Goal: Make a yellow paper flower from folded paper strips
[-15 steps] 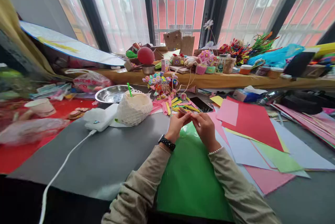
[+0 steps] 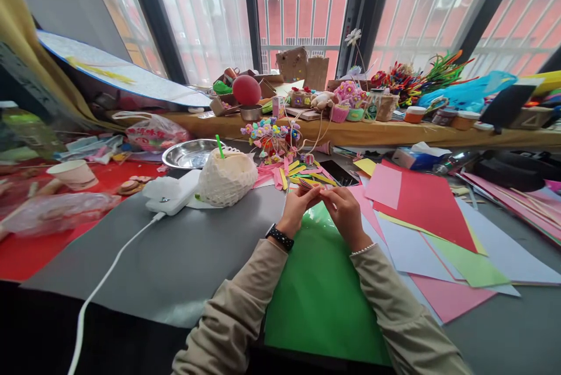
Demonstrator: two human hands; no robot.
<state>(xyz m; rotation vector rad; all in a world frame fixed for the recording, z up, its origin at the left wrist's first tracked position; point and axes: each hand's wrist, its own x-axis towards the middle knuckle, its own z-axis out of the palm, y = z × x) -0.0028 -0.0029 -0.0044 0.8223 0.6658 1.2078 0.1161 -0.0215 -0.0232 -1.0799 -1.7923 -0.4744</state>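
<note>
Near the middle of the surface (image 2: 210,252), toward its far edge, the head view shows a small bundle of thin strips (image 2: 305,186) raised over the far end of a green sheet (image 2: 324,293). The left hand (image 2: 299,209) partly hides the bundle, and its material is too small to make out; the visible tips spread slightly. The bottom of the view cuts off both sleeves (image 2: 245,299), which also cover parts of the green sheet's sides.

The left fingers are drawn narrow, thumb against fingertips, with the bundle pinched between them. The right hand (image 2: 346,215) has its thumb and fingertips nearly together just beside the left thumb; whether anything lies between them cannot be told.

Both forearms reach in from the front edge and converge, the hands meeting tip to tip with the backs of both toward the camera. A dark watch (image 2: 280,238) circles the left wrist, a beaded bracelet (image 2: 363,249) the right.

Beyond the hands, pink and yellow strips (image 2: 277,179) lie loosely piled, with a dark phone (image 2: 339,174) just right of them. Toward the surface's right edge, coloured sheets (image 2: 433,211) overlap. On the left side, a white cable (image 2: 109,273) drops over the front edge and leaves the view.
</note>
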